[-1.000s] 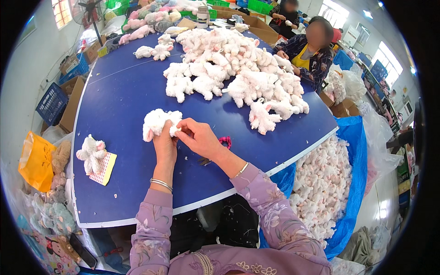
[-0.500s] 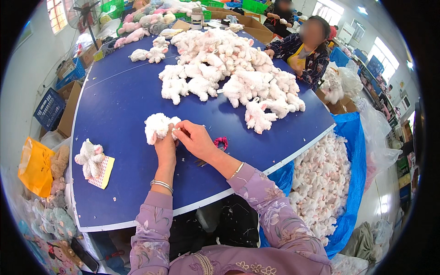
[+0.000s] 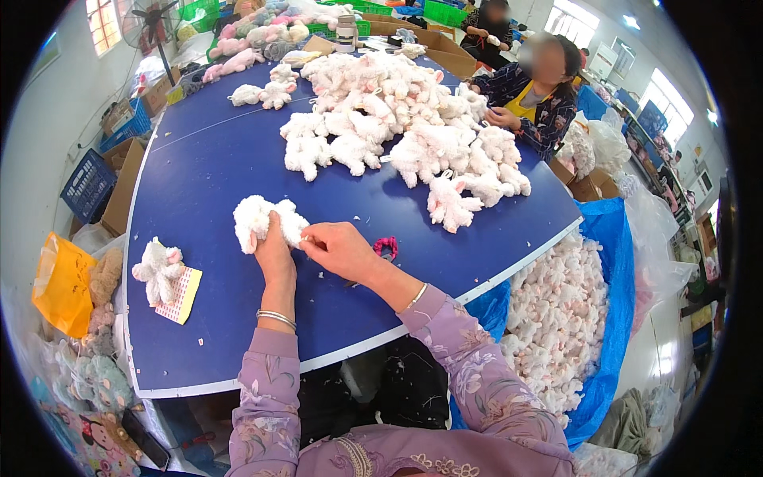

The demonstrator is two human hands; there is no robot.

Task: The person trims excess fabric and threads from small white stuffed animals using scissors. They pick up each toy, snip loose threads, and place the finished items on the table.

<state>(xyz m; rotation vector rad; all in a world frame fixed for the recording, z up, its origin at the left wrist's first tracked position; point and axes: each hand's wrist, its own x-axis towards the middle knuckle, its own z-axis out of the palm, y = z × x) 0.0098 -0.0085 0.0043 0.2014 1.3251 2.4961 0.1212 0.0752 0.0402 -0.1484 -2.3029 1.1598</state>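
Above the blue table (image 3: 207, 310) my left hand (image 3: 275, 254) grips a fluffy white plush toy (image 3: 253, 219) with a bit of pink on it. At the toy's right end, the closed fingertips of my right hand (image 3: 342, 250) pinch its edge; the exact spot between them is too small to make out. Just beyond the right hand lie scissors with pink-wrapped handles (image 3: 387, 245), their blades partly hidden by that hand. Farther left, another white plush toy (image 3: 159, 270) rests on a sheet of small labels (image 3: 184, 296) with a yellow edge.
A large heap of white plush toys (image 3: 373, 95) covers the table's far middle. To the right, a blue bag (image 3: 616, 262) holds many more small ones. Across the table sits a co-worker (image 3: 536, 99) handling a plush. An orange bag (image 3: 65, 282) stands off the left edge.
The plush in my left hand has shifted slightly left and turned, showing more of its body. My right hand stays pinched at its edge. The co-worker's hands have come together around a plush.
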